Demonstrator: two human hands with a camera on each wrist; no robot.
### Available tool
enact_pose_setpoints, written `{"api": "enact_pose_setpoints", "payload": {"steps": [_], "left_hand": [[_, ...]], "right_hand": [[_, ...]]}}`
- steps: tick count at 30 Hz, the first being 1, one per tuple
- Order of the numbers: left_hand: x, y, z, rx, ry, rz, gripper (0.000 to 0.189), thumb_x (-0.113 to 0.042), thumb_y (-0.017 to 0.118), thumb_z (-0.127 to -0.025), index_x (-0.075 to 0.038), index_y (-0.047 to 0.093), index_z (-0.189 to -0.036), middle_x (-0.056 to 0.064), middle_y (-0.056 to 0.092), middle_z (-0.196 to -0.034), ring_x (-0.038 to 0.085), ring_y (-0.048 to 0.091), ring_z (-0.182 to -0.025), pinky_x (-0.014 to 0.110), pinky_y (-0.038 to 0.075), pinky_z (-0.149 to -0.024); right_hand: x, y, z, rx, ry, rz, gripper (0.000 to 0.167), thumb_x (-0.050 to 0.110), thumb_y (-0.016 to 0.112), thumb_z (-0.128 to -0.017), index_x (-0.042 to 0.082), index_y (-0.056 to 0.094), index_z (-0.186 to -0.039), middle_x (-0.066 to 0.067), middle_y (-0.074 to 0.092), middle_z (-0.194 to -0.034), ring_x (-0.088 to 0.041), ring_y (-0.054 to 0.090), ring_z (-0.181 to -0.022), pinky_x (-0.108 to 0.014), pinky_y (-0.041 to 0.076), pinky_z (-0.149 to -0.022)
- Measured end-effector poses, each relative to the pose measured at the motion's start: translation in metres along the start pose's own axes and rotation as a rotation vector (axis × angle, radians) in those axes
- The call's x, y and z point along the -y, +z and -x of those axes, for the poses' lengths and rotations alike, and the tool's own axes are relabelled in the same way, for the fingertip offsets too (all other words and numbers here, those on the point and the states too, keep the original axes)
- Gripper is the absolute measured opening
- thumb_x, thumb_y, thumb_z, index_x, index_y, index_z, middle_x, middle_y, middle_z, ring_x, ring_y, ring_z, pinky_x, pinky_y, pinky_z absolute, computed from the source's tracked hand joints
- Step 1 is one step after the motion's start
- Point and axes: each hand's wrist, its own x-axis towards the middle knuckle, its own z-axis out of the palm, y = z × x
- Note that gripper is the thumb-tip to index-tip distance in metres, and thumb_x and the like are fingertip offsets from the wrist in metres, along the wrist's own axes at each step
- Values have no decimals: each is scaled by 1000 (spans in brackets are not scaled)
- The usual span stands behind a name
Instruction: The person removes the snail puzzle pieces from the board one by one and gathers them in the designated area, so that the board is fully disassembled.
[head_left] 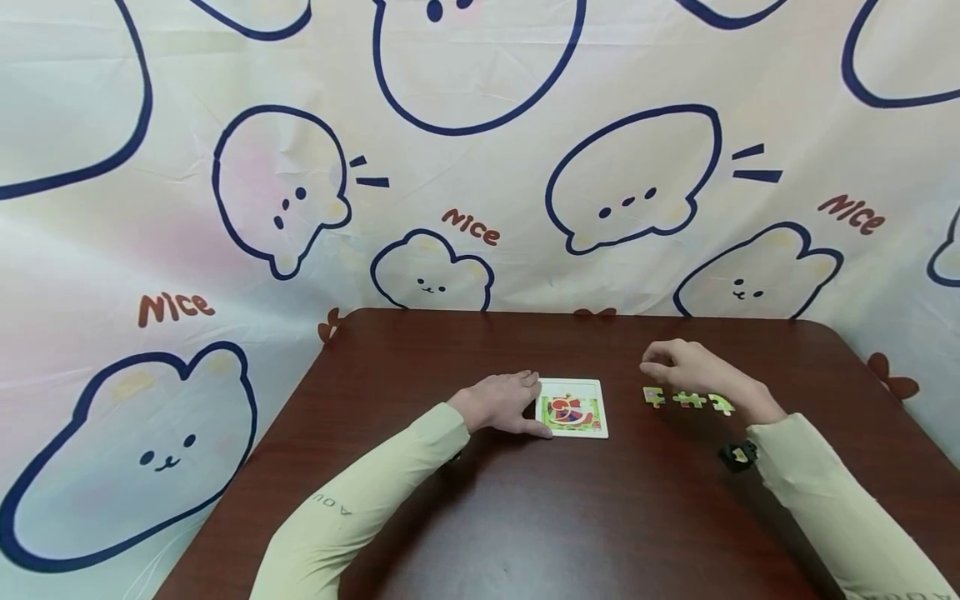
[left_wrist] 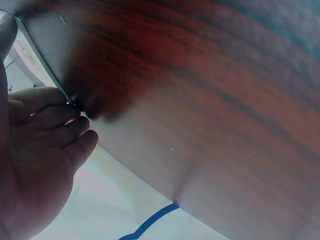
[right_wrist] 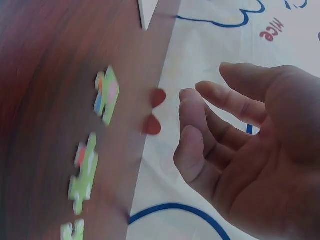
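"What is at the far left?"

"A pale cloth [head_left: 172, 275] printed with outlined bears and the word 'Nice'. It runs behind the dark wooden table [head_left: 540, 517] to the other side."

"And next?"

"A light sleeve [head_left: 375, 479] with dark lettering, then the left hand [head_left: 498, 404]. Its fingers lie extended and it rests at the left edge of the puzzle board [head_left: 572, 386], thumb by the near corner. It touches the board without gripping it."

"How does the board lie?"

"Flat on the table, just right of that hand, white-framed, with a red, blue and green picture inside."

"Then the right hand [head_left: 686, 367]?"

"Raised over the table, fingers loosely curled, holding nothing; the right wrist view shows its palm side and a gap to the pieces."

"Which pieces?"

"Three, in a loose row right of the board: the first piece [head_left: 653, 397] with a pink patch on green, the middle piece [head_left: 689, 400], mostly green, and the last piece [head_left: 722, 405], yellow-green with a curved edge, near the right forearm. A dark wrist device [head_left: 738, 456] sits by the right cuff."
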Motion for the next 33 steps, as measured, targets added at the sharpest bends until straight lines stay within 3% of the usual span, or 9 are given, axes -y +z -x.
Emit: {"api": "enact_pose_setpoints", "payload": {"steps": [5, 18, 24, 33], "left_hand": [[1, 0, 0, -13, 14, -3, 99, -81, 45, -83, -11, 35, -152, 8, 29, -162, 21, 25, -151, 36, 29, -120], [-1, -2, 2, -5, 10, 16, 99, -79, 47, -84, -10, 33, -153, 9, 29, -162, 21, 25, -151, 37, 29, -120], [0, -2, 1, 3, 6, 29, 99, -80, 47, -83, -11, 33, -153, 9, 29, -162, 21, 26, -151, 38, 29, -120], [2, -2, 1, 1, 12, 26, 100, -81, 45, -83, -12, 34, -153, 9, 29, -162, 21, 26, -151, 38, 30, -120]], "right_hand": [[14, 12, -4, -8, -5, -16, 30, 31, 55, -101, 5, 64, -115, -13, 67, -92, -20, 60, -67, -31, 49, -60], [44, 37, -22, 8, 9, -42, 18, 29, 59, -98, 15, 65, -109, -9, 66, -93, -18, 57, -64, -31, 49, -51], [59, 51, -35, 15, -40, -7, 18, 26, 61, -98, 11, 66, -107, -6, 69, -95, -15, 58, -63, -28, 50, -56], [67, 67, -46, 7, -131, 64, 24, 25, 63, -96, 8, 66, -112, -5, 69, -95, -15, 57, -75, -28, 48, -66]]}}
